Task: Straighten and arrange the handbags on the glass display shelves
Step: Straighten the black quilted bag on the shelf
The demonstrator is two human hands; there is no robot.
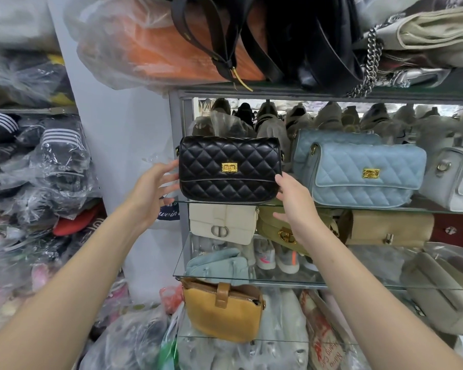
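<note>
Hands: our left hand (155,184) and right hand (294,204) are spread, flanking the black bag (229,169); contact unclear.
Bag: upright at the glass shelf's (385,209) left front corner.
Advice: we should square it beside the blue bag (364,174).

The white bag (455,180) runs off the right edge; the olive bag (278,225) sits partly behind the right hand (294,206), its clasp perhaps gold.
</note>
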